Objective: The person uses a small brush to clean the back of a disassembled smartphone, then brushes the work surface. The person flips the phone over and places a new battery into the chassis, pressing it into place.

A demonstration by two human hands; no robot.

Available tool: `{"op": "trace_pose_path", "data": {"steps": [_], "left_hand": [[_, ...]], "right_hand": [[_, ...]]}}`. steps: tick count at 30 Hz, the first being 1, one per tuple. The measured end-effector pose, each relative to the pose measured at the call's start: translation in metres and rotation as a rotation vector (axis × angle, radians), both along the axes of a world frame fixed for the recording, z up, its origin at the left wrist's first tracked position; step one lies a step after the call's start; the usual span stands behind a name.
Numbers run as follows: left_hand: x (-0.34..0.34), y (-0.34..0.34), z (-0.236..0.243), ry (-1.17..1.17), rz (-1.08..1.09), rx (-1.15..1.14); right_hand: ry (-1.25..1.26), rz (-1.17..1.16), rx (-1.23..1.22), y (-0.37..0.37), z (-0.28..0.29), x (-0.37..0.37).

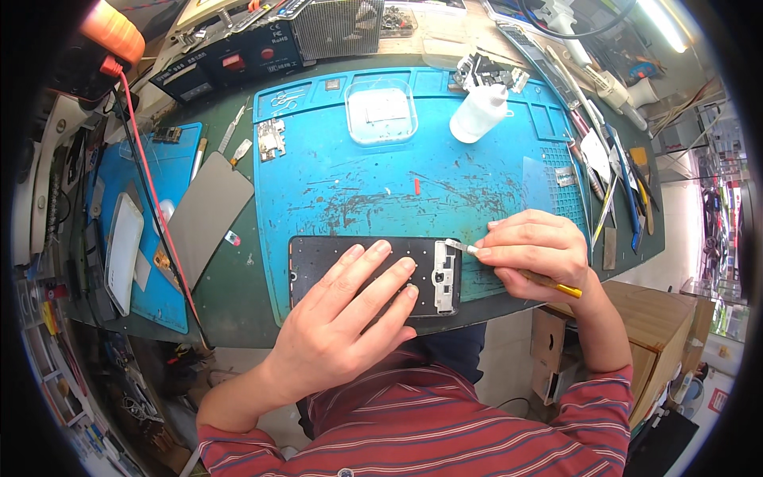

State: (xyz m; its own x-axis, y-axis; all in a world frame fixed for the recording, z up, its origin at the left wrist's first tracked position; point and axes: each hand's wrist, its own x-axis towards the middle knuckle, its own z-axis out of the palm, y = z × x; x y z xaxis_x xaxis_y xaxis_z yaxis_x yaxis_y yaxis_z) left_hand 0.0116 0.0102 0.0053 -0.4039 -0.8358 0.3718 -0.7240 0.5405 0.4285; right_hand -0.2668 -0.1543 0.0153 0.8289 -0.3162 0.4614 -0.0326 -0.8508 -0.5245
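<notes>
A black phone frame (429,274) lies flat near the front edge of the blue work mat, with a silver-white section at its right end. My left hand (350,306) rests flat across its middle, fingers stretched out and pressing on it. Between the fingers and thumb of my right hand (536,258) is a slim knife with a yellow handle (568,289). Its flat metal tip touches the upper right corner of the frame. My left hand hides part of the frame's lower edge.
Behind the frame, the blue mat (318,167) carries a small red strip (416,186), a white squeeze bottle (478,115) and a clear plastic box (381,131). Hand tools (628,183) lie along the right. Red and black cables (147,167) hang at the left near a grey panel (208,211).
</notes>
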Motion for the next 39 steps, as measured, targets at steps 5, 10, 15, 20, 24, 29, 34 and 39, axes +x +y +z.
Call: {"op": "trace_pose_path", "data": {"steps": [5, 10, 15, 20, 24, 29, 34, 39], "left_hand": [[-0.001, 0.000, 0.000, -0.006, 0.009, -0.005], [-0.001, -0.001, 0.001, 0.002, 0.012, -0.007], [-0.001, -0.002, 0.001, 0.002, 0.010, -0.008], [-0.002, -0.001, 0.001, 0.013, 0.017, -0.015], [-0.002, -0.001, 0.002, 0.000, 0.017, -0.015], [-0.001, 0.000, -0.001, 0.013, 0.027, -0.033], [-0.005, 0.004, -0.001, -0.020, 0.060, -0.060], [-0.002, 0.004, -0.003, -0.015, 0.050, -0.084]], "right_hand": [[0.037, 0.021, 0.014, 0.000, 0.004, 0.006], [0.046, -0.016, 0.040, 0.003, 0.004, -0.011], [0.031, -0.001, 0.012, 0.002, 0.003, 0.014], [0.072, -0.033, 0.021, 0.002, 0.007, -0.009], [0.047, 0.012, 0.009, 0.003, 0.005, 0.018], [0.062, 0.015, -0.031, 0.000, 0.006, 0.019], [0.064, 0.026, -0.012, -0.002, 0.004, 0.015], [-0.008, 0.049, -0.014, 0.001, 0.000, 0.055]]}}
